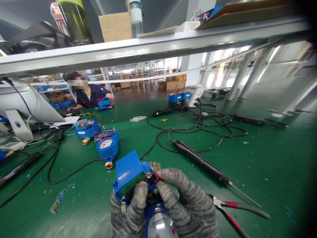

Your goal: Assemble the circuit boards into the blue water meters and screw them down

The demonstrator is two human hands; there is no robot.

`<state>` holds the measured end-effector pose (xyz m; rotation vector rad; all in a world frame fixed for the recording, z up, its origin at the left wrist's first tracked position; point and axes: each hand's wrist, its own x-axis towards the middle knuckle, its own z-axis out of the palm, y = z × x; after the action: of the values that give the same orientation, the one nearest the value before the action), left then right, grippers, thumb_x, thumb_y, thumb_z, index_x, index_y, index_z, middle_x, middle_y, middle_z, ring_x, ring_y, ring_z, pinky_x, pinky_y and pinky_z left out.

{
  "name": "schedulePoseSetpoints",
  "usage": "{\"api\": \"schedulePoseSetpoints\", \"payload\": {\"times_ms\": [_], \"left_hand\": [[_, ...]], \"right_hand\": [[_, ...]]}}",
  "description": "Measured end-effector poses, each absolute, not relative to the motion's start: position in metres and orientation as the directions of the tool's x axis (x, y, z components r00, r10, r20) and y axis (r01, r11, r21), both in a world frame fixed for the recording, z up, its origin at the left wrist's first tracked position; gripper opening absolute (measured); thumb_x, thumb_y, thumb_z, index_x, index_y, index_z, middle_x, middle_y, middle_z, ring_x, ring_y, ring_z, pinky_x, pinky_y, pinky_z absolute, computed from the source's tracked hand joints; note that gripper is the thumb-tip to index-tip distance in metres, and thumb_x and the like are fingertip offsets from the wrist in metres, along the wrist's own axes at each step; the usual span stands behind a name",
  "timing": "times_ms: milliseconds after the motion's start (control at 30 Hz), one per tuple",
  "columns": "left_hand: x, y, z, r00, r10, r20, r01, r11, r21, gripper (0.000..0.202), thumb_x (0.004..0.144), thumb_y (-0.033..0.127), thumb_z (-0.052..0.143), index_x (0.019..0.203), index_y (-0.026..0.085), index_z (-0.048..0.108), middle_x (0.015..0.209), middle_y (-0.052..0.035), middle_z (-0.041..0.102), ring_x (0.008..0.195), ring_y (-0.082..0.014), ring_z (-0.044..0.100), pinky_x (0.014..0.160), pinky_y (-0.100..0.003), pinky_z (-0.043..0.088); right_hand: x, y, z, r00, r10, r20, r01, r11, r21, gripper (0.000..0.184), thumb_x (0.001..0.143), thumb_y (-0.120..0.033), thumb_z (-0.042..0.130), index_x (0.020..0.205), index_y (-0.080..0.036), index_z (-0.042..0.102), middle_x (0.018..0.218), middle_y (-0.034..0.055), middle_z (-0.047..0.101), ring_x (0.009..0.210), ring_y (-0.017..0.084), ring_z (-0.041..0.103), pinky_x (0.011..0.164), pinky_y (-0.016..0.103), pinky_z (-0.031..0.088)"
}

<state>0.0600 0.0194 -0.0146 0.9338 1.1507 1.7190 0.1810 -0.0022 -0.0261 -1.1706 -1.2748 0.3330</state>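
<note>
Both my hands wear grey knitted gloves and hold a blue water meter [158, 221] at the bottom middle. My left hand [130, 211] grips its left side, thumb pressed on the green circuit board under the raised blue lid [128, 168]. My right hand [188, 208] wraps the right side, with fingers curled over the red wires by the board. A black electric screwdriver [200, 162] lies on the green mat just right of my hands. Red-handled pliers [232, 211] lie beside my right wrist.
Two more blue meters [107, 147] [86, 128] sit ahead on the left, with tangled black cables [198, 125] across the mat. Small brass screws [155, 164] lie scattered. A person in dark clothes [90, 96] works at the far left. A metal shelf [148, 49] hangs overhead.
</note>
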Motion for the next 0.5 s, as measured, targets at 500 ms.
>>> {"api": "schedulePoseSetpoints", "payload": {"times_ms": [500], "left_hand": [[0.054, 0.016, -0.023, -0.264, 0.964, -0.002, -0.268, -0.071, 0.961, 0.052, 0.059, 0.031, 0.084, 0.109, 0.024, 0.068, 0.092, -0.0036, 0.076, 0.085, -0.0269, 0.071, 0.078, -0.036, 0.059]], "right_hand": [[0.177, 0.0, -0.006, 0.309, 0.838, 0.451, 0.157, 0.423, -0.893, 0.023, 0.084, -0.026, 0.065, 0.105, -0.03, 0.07, 0.103, 0.0022, 0.073, 0.092, 0.021, 0.07, 0.083, 0.032, 0.059]]}}
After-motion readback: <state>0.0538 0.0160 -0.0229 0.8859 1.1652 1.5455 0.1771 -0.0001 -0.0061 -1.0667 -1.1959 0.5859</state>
